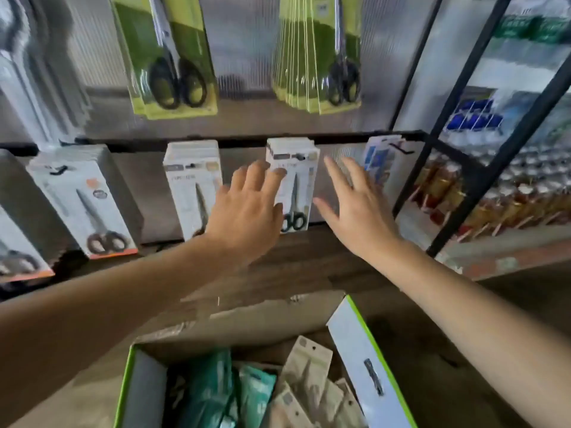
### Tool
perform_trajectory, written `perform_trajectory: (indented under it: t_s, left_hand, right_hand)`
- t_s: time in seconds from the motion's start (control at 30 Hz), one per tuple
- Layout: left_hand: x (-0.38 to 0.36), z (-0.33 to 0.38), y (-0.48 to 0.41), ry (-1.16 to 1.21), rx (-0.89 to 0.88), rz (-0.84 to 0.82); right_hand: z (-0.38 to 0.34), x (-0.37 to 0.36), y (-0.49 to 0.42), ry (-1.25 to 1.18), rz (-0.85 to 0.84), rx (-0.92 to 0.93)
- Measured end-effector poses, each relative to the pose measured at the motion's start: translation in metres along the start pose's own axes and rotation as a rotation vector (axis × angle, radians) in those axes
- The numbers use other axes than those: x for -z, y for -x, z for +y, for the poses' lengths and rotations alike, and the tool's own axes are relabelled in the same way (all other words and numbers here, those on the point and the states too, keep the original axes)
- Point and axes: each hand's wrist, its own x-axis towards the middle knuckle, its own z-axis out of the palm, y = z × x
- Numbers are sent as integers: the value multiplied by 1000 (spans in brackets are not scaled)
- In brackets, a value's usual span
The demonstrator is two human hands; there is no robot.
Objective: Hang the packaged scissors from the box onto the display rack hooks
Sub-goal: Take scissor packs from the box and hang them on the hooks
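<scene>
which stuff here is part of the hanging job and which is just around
Job: box; packs in box; white scissor packs; left hand; right hand.
Around: green scissor packs; bottles; black frame.

Packs of scissors [292,183] are hanging along the display rack [247,140], two hands flanking the middle stack; the box [145,381] is sitting below, packets [309,375] lying inside.
</scene>
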Motion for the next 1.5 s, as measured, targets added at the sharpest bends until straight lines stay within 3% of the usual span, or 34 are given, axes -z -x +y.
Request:
perform_trajectory:
  t_s: [0.2, 0.27, 0.37, 0.5, 0.57, 0.63, 0.77, 0.83, 0.9, 1.0, 1.13, 1.3, 1.5]
  left_hand:
    - [-76, -16, 89, -150, -208, -296]
    - [-93, -22, 110, -172, -279, -333]
    - [-112, -29, 127, -324, -398, -517]
    - [-125, -38, 135, -322, -340, -653]
    - [-135, -45, 146, -304, -300, -658]
    - [-140, -56, 160, -306, -375, -583]
    - [-136, -79, 189, -275, -463, -477]
    - [-137, -87, 208, -289, -401, -574]
    - [-142, -95, 224, -280, -272, -788]
    - [-146, -103, 238, -203, -103, -1068]
    - [-157, -103, 243, -50, -17, -1221]
    - [-155, -97, 262, 165, -30, -1262]
    - [-147, -98, 246, 297, 80, -1202]
  right_hand:
    - [-23, -79, 96, -56, -260, 118]
    - [-26, -95, 116, -50, -391, 155]
    - [-29, -105, 127, 2, -624, 228]
    - [-53, -118, 124, 40, -792, 234]
    - [-70, -131, 130, 70, -814, 160]
    - [-81, -141, 138, 98, -731, 114]
    - [-83, -151, 157, 102, -481, 346]
    - [-92, -152, 169, 32, -445, 382]
    - [-105, -157, 181, -28, -512, 379]
    - [-120, -172, 191, -33, -819, 333]
    - [-126, -190, 201, -58, -1040, 208]
    - [-125, -200, 192, -240, -1105, 68]
    - [-132, -210, 187, -242, -1264, 112]
